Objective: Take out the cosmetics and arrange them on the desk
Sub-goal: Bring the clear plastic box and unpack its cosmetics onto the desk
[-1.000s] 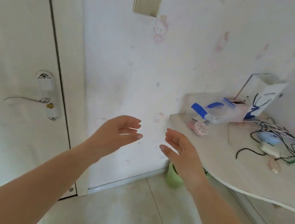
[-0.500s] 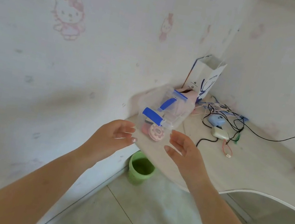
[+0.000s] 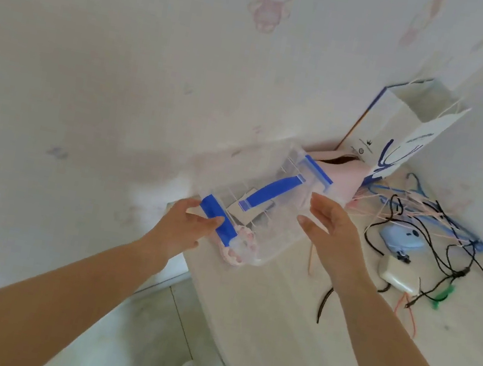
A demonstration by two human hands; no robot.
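Observation:
A clear plastic storage box (image 3: pixel 273 230) with a blue handle and blue latches stands on the left end of the pale desk (image 3: pixel 287 336), against the wall. Something pink and round (image 3: pixel 236 248) shows through its near end; the rest of its contents are blurred. My left hand (image 3: pixel 180 230) is at the box's near end, its thumb lying on the blue latch. My right hand (image 3: pixel 336 241) is at the box's right side with fingers straight, at or just off the wall of the box.
Behind the box lie a pink pouch (image 3: pixel 344 175) and an upright white paper bag (image 3: pixel 404 131) in the corner. Tangled cables (image 3: pixel 437 236), a light blue device (image 3: pixel 401 240) and a white adapter (image 3: pixel 395 274) cover the desk's right part. The floor lies below left.
The view has swung from the door to the desk and closed in. Both hands have reached forward from mid-air to the two sides of the clear box.

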